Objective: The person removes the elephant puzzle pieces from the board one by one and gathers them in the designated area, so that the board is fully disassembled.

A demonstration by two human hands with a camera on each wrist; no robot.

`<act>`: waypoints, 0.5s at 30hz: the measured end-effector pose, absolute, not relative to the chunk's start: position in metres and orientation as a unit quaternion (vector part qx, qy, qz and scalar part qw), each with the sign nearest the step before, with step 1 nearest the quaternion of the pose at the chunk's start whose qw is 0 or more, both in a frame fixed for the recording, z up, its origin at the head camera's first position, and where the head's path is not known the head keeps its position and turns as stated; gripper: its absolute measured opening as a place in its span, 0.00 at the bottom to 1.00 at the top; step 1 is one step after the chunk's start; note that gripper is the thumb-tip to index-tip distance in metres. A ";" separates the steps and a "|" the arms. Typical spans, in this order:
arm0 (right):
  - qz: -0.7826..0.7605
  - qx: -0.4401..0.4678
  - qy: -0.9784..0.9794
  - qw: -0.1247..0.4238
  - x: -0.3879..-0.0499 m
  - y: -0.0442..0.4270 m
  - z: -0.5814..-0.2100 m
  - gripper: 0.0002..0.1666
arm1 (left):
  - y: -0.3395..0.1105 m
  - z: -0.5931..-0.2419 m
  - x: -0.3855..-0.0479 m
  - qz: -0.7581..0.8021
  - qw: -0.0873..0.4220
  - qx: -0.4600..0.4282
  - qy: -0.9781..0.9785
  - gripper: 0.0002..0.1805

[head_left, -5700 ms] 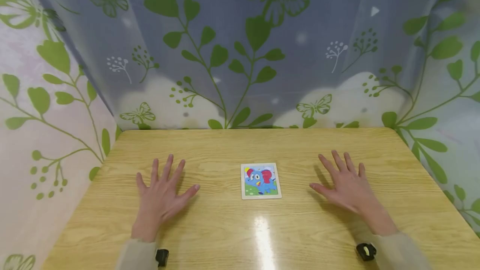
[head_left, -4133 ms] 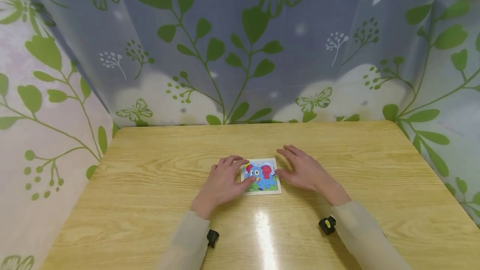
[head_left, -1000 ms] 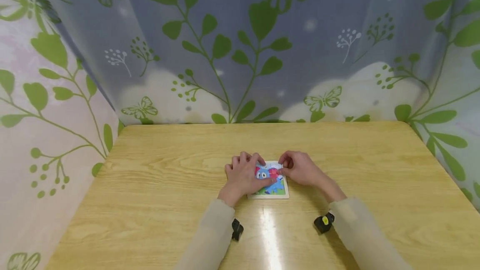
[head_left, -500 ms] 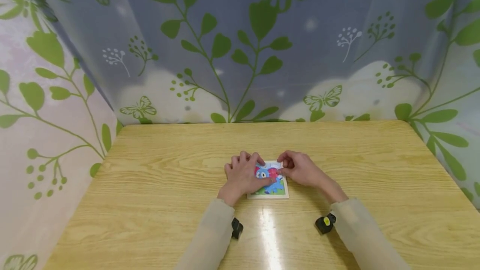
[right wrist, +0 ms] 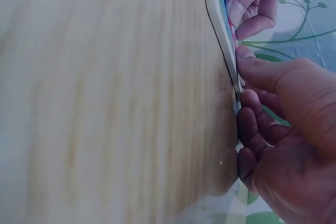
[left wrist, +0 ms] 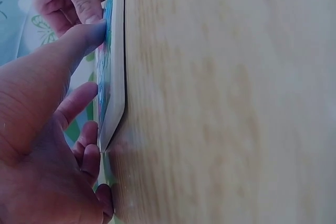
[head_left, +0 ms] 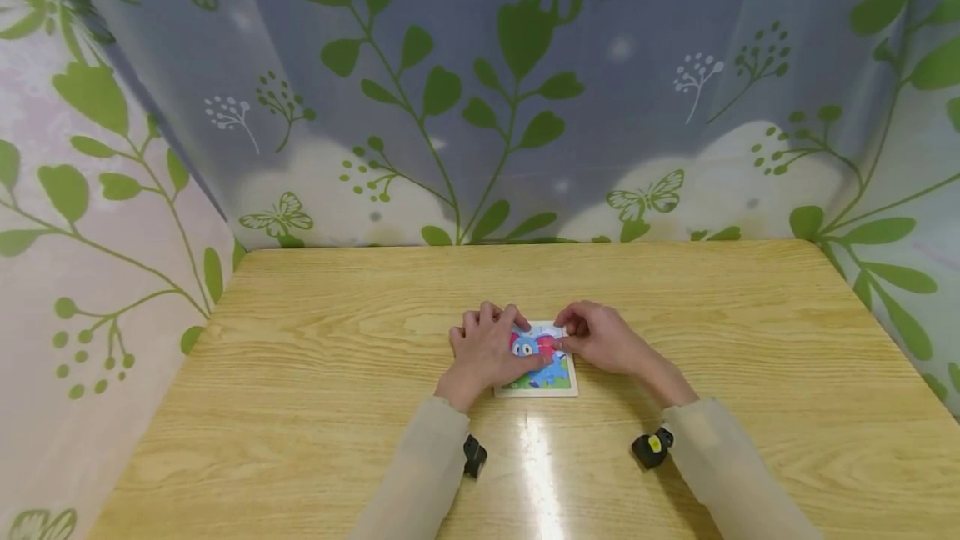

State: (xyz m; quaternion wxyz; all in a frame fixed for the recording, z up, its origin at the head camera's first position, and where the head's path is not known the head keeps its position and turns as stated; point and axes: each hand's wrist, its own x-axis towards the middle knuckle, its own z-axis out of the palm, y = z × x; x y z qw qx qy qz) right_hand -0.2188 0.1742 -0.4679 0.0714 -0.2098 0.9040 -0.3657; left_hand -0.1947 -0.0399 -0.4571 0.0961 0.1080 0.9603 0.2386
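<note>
Far left, pale cloth [head_left: 142,232] with green leaves meets the blue backdrop [head_left: 360,107] behind the wooden table [head_left: 337,315], and in comes your left sleeve [head_left: 412,473], beige, a small black device [head_left: 474,457] at the wrist; next your left hand [head_left: 483,354], spread over the left part of the square elephant picture board [head_left: 557,375], thumb reaching across to touch the picture, index finger up at the top edge, a loose hold with no fingers wrapped round anything; and there's the board itself, flat on the table between your two hands, pale frame showing along the bottom and right, a bright streak of light [head_left: 540,473] on the tabletop just below it; across to your right hand [head_left: 606,342], right on the board's upper right corner, thumb tip beside the elephant's red ear, index finger bent near the top edge, the other fingers tucked in, and whether thumb and finger pinch anything there I cannot tell; below that wrist, a second black device [head_left: 651,447] with a yellow spot, then your right sleeve [head_left: 735,465], and leafy cloth [head_left: 907,290] on the far right
</note>
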 end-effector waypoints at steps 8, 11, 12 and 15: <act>-0.347 -0.204 0.914 0.058 -0.220 0.170 -0.466 0.08 | -0.039 -0.457 -0.194 0.235 0.098 0.105 0.961 0.28; -0.343 -0.202 0.915 0.059 -0.220 0.169 -0.465 0.08 | -0.039 -0.456 -0.194 0.236 0.099 0.104 0.961 0.28; -0.342 -0.201 0.916 0.060 -0.220 0.169 -0.465 0.08 | -0.039 -0.456 -0.194 0.236 0.100 0.103 0.961 0.28; -0.342 -0.198 0.916 0.065 -0.221 0.168 -0.465 0.09 | -0.040 -0.456 -0.194 0.236 0.099 0.102 0.961 0.28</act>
